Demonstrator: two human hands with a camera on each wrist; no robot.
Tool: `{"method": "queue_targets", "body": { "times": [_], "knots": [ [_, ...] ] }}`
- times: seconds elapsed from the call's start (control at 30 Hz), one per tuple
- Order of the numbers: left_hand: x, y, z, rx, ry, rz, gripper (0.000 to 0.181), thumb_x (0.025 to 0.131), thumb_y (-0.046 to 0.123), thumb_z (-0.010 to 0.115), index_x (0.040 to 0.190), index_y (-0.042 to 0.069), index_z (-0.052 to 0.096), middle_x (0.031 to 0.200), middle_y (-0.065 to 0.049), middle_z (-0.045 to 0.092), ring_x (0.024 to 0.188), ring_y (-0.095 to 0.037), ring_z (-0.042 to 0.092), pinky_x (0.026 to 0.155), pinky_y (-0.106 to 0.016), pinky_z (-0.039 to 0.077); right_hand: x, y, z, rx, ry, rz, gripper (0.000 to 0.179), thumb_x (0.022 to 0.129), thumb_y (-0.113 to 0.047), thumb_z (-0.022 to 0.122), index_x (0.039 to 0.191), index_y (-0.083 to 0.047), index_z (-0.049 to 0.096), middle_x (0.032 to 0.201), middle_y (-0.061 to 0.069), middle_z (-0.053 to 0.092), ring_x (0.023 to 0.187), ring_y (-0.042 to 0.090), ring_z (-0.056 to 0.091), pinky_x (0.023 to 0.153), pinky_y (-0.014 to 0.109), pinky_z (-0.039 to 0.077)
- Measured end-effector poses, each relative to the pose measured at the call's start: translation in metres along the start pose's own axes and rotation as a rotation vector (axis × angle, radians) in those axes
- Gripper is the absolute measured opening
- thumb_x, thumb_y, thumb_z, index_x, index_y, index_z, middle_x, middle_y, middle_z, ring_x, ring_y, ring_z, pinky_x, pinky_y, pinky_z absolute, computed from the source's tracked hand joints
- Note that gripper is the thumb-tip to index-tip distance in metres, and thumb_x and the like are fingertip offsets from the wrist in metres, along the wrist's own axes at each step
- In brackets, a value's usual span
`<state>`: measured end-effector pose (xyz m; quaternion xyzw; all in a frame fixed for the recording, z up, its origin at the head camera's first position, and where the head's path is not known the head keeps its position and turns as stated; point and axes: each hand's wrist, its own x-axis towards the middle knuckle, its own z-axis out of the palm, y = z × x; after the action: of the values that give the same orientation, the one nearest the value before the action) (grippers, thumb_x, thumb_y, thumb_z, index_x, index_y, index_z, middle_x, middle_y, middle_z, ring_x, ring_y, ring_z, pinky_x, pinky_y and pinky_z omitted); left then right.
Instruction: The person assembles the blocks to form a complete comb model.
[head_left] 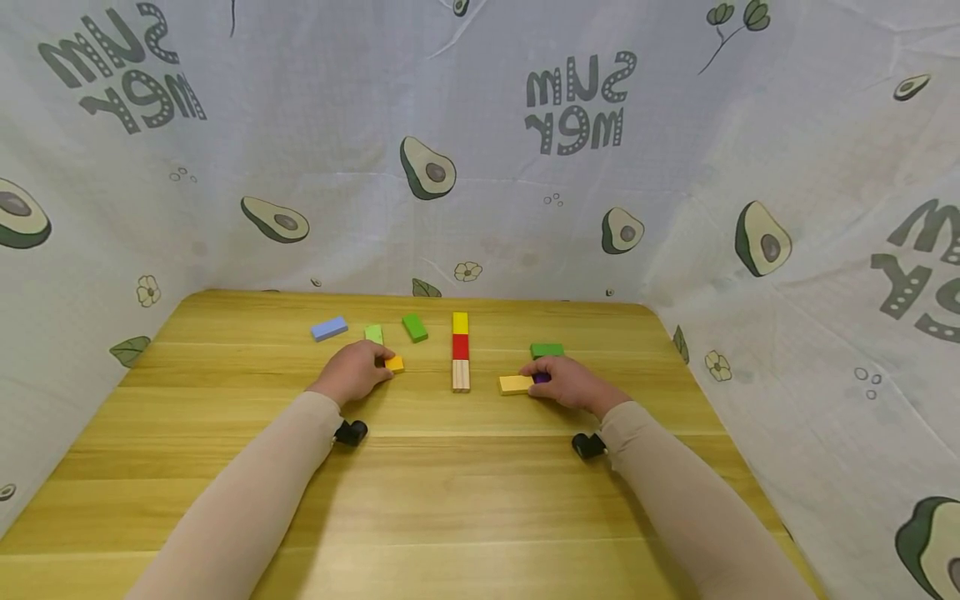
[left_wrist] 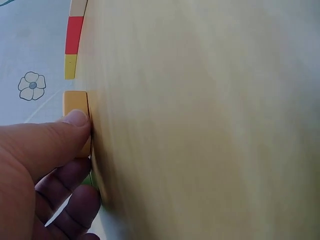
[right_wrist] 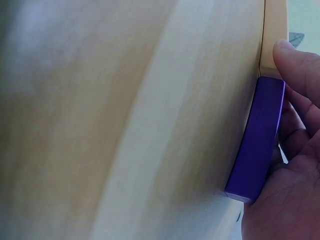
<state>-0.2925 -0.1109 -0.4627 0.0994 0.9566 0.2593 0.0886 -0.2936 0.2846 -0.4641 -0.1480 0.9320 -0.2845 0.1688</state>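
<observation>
My left hand (head_left: 349, 374) pinches an orange block (head_left: 395, 364) lying on the table; in the left wrist view the thumb presses its near face. A light green block (head_left: 373, 334) lies just beyond those fingers. On the other side, my right hand (head_left: 576, 385) grips one end of a pale yellow block (head_left: 513, 385). A purple block (right_wrist: 256, 142) lies under that palm, its end against the yellow block, and is mostly hidden in the head view. Between the hands, a bright yellow block (head_left: 461, 322), a red block (head_left: 461, 347) and a plain wooden block (head_left: 461, 377) form a straight line.
A blue block (head_left: 329, 328) and a green block (head_left: 415, 327) lie toward the back left. Another green block (head_left: 547, 350) is just beyond my right hand. White cloth (head_left: 337, 125) printed with avocados hangs behind and beside the wooden table (head_left: 450, 500).
</observation>
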Motion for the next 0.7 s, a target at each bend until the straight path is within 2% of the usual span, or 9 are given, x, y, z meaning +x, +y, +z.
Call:
{"method": "queue_targets", "body": {
  "times": [0.23,0.37,0.5,0.7],
  "knots": [
    [0.0,0.0,0.001,-0.004,-0.009,0.01,0.041,0.103,0.023,0.071,0.142,0.01,0.068,0.145,-0.015,0.065,0.135,-0.036,0.058,0.117,-0.056,0.045,0.001,0.001,0.001,0.013,0.002,0.006,0.038,0.101,-0.02,0.072,0.138,-0.009,0.069,0.136,0.013,0.067,0.113,0.024,0.06,0.105,0.047,0.051],
    [-0.003,0.003,0.002,-0.025,-0.017,0.039,0.04,0.102,0.022,0.071,0.14,0.01,0.068,0.14,-0.013,0.068,0.127,-0.032,0.063,0.113,-0.053,0.049,0.0,0.001,0.001,0.013,0.002,0.007,0.038,0.101,-0.021,0.072,0.138,-0.01,0.069,0.136,0.013,0.066,0.113,0.024,0.06,0.105,0.047,0.051],
    [-0.008,0.009,0.005,-0.051,-0.043,0.074,0.039,0.102,0.021,0.071,0.139,0.01,0.068,0.136,-0.01,0.071,0.12,-0.027,0.066,0.111,-0.051,0.051,0.0,0.001,0.001,0.013,0.004,0.011,0.038,0.101,-0.02,0.072,0.138,-0.009,0.069,0.137,0.014,0.066,0.115,0.025,0.06,0.107,0.048,0.051],
    [-0.014,0.022,0.012,-0.042,-0.063,0.129,0.037,0.1,0.022,0.074,0.136,0.012,0.071,0.135,-0.007,0.071,0.122,-0.026,0.064,0.113,-0.049,0.05,0.001,0.002,0.001,0.004,0.005,-0.008,0.038,0.1,-0.019,0.073,0.137,-0.007,0.069,0.137,0.016,0.067,0.116,0.026,0.062,0.106,0.049,0.052]
  ]
}}
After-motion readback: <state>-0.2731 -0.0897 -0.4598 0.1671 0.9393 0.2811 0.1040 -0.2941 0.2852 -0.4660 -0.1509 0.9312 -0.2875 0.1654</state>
